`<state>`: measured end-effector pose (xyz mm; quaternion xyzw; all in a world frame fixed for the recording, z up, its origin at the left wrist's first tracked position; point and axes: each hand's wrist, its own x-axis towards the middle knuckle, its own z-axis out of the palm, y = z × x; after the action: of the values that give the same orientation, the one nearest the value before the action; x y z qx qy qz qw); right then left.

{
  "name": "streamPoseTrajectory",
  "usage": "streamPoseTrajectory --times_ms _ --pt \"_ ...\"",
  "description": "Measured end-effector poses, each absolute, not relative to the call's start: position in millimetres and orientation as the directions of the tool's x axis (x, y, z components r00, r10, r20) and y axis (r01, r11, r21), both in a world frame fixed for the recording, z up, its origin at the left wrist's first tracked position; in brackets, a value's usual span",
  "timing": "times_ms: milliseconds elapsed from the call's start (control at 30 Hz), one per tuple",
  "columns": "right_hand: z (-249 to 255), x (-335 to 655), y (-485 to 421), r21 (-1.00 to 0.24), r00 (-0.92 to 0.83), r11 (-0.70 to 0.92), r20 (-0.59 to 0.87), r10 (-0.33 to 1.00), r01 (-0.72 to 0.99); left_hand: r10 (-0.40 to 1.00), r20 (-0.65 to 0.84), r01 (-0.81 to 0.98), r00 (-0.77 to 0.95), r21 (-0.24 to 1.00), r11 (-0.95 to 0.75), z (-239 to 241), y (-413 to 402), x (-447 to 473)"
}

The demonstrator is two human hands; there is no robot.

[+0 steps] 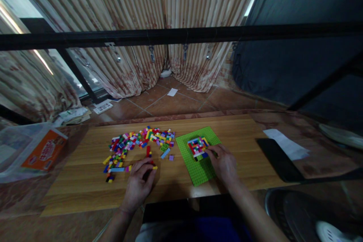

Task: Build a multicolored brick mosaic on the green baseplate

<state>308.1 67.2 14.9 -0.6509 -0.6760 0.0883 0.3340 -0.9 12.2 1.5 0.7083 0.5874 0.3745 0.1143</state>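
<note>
A green baseplate [200, 176] lies at an angle on the table, carrying a low build of multicoloured toy bricks [197, 146] with a white and blue border. At the right edge of this build, my right hand [225, 162] has its thumb and fingers pinched together; whatever is between them is hidden. My left hand [140, 181] is curled low over the table left of the baseplate, a small yellow brick [154, 167] showing at its fingertips and a bit of red beside it. Beyond that hand stands a red brick [148, 151]. A purple brick [171, 157] lies near the baseplate.
Loose bricks [133, 140] spread in an arc across the table's left half. A clear plastic box [17, 155] with an orange label stands at the left. On the right are a black flat object [279, 160] and white paper [286, 143]. A black rail [176, 37] crosses before the curtains.
</note>
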Motion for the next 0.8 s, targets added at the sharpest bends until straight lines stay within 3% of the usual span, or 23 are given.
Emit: streamPoseTrajectory --times_ms 133,333,800 --pt "12.6 305.9 67.7 -0.670 0.197 0.066 0.310 0.930 0.740 0.912 0.409 0.748 0.027 0.597 -0.290 1.5 12.6 -0.9" --pt "8.7 303.3 72.3 -0.834 0.404 -0.107 0.146 0.903 0.541 0.910 0.414 0.750 0.034 0.591 -0.297 0.7 12.7 -1.5" --pt "-1.9 308.8 90.1 -0.941 0.364 -0.126 -0.003 0.931 0.315 0.882 0.467 0.768 0.058 0.544 -0.338 -3.1 13.6 -5.2"
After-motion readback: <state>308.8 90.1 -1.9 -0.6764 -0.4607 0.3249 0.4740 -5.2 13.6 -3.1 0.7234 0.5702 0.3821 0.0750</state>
